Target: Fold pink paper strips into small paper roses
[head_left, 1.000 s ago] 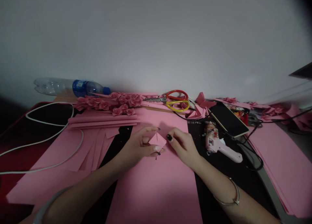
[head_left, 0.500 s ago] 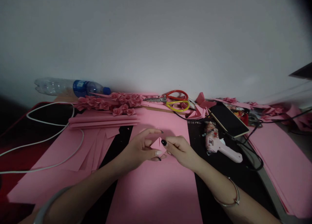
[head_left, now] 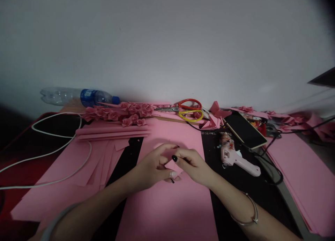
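Left hand (head_left: 150, 167) and right hand (head_left: 195, 166) meet at mid-frame, fingers curled inward; left forearm (head_left: 91, 202) enters from 7 o'clock, right forearm (head_left: 235, 207) from 5 o'clock.

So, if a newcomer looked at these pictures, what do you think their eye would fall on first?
The pink comes first: sheets of pink paper spread across the middle and both sides of the work surface. At the centre, the left hand and right hand pinch a small folded piece of pink paper. Beyond them, against the wall, a cluster of pink paper roses sits beside red-and-yellow-handled scissors.
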`<state>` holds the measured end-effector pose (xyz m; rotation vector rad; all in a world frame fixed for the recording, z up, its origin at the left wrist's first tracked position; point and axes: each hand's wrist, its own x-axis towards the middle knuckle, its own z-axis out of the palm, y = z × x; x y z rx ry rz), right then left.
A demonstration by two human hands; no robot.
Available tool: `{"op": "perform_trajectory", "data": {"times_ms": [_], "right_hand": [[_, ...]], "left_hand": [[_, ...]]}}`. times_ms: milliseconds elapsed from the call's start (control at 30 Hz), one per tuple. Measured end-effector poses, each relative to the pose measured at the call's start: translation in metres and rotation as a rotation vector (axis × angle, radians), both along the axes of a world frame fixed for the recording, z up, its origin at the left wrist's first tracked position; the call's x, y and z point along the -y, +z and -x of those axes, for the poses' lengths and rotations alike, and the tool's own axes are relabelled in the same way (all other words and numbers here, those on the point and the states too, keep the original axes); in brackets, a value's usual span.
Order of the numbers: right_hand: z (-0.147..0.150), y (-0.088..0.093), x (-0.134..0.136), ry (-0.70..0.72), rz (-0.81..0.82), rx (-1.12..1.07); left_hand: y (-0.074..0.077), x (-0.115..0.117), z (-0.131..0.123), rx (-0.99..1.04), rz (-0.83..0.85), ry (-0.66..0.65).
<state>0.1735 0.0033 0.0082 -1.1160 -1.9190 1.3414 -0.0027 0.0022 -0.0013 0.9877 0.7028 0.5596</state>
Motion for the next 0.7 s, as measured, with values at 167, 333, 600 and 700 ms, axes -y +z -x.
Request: {"op": "perform_trajectory", "data": {"times_ms": [167,333,600,700], "right_hand": [[0.0007,-0.0009,0.0005,-0.011,0.058,-0.045],[0.0011,-0.0016,0.0002,-0.053,0.071,-0.057],[-0.0004,-0.0044,-0.0027,-0.181,0.110,-0.159],[-0.0012,-0.0053,-0.0030,-0.202,0.129,-0.180]], "left_hand": [[-0.0027,0.0010,-0.0004,0.002,-0.014,-0.010],[-0.0005,0.0017,-0.0010,0.000,-0.018,0.010],[0.0061,-0.0039,-0.0021,-0.120,-0.098,0.215],[0.0038,-0.0077,-0.0004,-0.128,-0.149,0.336]]}}
